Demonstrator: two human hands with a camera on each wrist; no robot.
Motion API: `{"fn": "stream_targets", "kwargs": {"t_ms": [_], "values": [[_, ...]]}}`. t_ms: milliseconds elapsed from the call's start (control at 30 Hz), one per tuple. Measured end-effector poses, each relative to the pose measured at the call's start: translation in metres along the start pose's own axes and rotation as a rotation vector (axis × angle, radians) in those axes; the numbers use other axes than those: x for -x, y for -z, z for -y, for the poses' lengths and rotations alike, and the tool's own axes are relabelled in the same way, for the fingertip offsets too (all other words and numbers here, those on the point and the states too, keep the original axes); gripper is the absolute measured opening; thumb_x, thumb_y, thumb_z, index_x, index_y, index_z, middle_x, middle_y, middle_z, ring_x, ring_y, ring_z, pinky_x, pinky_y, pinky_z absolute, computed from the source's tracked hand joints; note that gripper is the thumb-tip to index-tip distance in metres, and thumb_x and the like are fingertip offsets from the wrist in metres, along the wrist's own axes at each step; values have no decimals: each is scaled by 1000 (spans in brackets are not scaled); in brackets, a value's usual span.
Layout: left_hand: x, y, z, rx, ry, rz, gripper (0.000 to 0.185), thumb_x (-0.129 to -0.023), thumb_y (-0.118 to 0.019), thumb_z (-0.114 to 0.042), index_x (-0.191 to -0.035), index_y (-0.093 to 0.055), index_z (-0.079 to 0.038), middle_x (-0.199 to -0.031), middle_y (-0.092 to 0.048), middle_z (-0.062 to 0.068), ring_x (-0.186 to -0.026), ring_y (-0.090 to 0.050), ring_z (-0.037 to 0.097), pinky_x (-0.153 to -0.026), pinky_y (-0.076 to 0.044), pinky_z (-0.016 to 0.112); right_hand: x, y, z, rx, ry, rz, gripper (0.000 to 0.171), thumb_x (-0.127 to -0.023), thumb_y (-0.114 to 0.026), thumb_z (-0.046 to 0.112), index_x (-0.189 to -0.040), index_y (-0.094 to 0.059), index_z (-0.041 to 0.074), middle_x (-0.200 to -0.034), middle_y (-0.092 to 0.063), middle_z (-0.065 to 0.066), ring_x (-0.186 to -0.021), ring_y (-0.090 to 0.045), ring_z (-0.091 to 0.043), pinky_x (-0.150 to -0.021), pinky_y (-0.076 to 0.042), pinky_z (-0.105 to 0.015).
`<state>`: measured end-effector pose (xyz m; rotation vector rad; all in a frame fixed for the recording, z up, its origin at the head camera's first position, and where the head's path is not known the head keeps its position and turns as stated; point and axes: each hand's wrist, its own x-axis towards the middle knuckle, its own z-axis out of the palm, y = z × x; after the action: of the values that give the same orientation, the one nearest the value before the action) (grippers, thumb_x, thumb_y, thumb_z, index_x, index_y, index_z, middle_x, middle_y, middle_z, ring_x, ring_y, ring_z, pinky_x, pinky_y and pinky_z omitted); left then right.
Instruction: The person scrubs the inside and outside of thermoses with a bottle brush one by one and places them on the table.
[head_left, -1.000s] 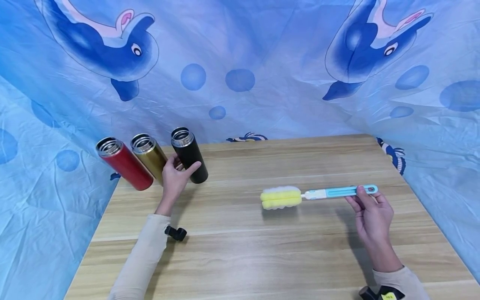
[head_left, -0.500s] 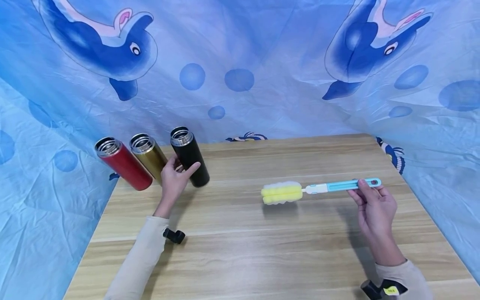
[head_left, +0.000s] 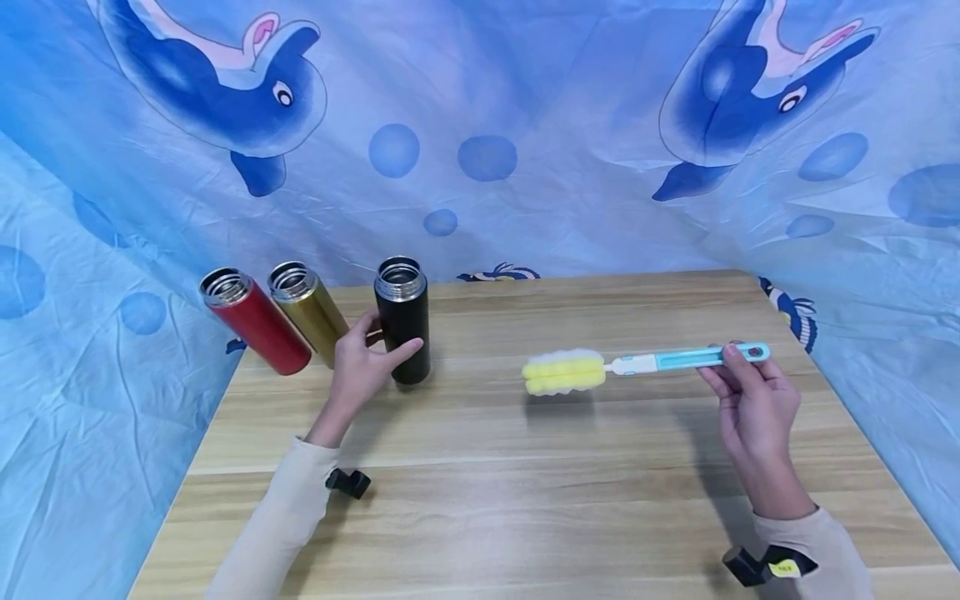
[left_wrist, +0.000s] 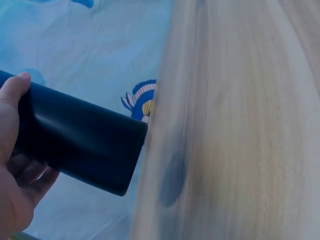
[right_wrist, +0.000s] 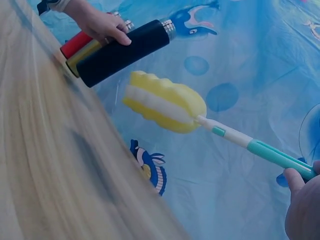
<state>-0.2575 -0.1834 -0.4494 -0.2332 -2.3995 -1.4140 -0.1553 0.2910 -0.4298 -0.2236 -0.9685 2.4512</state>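
Observation:
My left hand grips a black vacuum flask, its lid off and the steel mouth facing up. In the left wrist view the flask hangs over the table, its shadow apart from its base. To its left stand a gold flask and a red flask, both lidless. My right hand pinches the blue handle end of a bottle brush. The brush's yellow and white sponge head points left toward the black flask, held above the table with a shadow beneath it.
The wood-grain table spans the front. A blue curtain printed with dolphins hangs behind it and at both sides, close to the table's edges.
My left hand has carried the black flask right, away from the gold one, and turned it more upright. My right hand has moved the brush slightly farther back and right.

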Motion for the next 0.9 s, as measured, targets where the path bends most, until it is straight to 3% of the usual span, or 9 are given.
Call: {"fn": "stream_targets", "kwargs": {"t_ms": [300, 567, 900], "values": [[8, -1, -13, -46, -71, 45, 67, -77, -91, -34, -130, -63, -4, -124, -68, 15, -112, -66, 36, -98, -51, 59, -5, -12, 5, -24, 41, 12, 14, -91, -67, -12, -104, -63, -16, -87, -72, -21, -75, -77, -26, -68, -60, -31], [13, 0, -17, -51, -176, 89, 63, -74, -93, -29, -127, -67, -9, -121, -70, 10, -104, -68, 27, -91, -55, 56, -13, -28, 13, -78, 110, 77, 14, -89, -66, -17, -101, -57, -16, -84, -72, -25, -69, -76, -28, -62, -60, -33], [22, 2, -21, -107, -213, 183, 68, -70, -95, -31, -130, -68, -12, -121, -70, 8, -106, -66, 24, -84, -60, 49, -24, -53, 22, -129, 203, 131, 14, -88, -63, -21, -99, -55, -18, -78, -67, -25, -64, -74, -31, -60, -59, -35]]}}
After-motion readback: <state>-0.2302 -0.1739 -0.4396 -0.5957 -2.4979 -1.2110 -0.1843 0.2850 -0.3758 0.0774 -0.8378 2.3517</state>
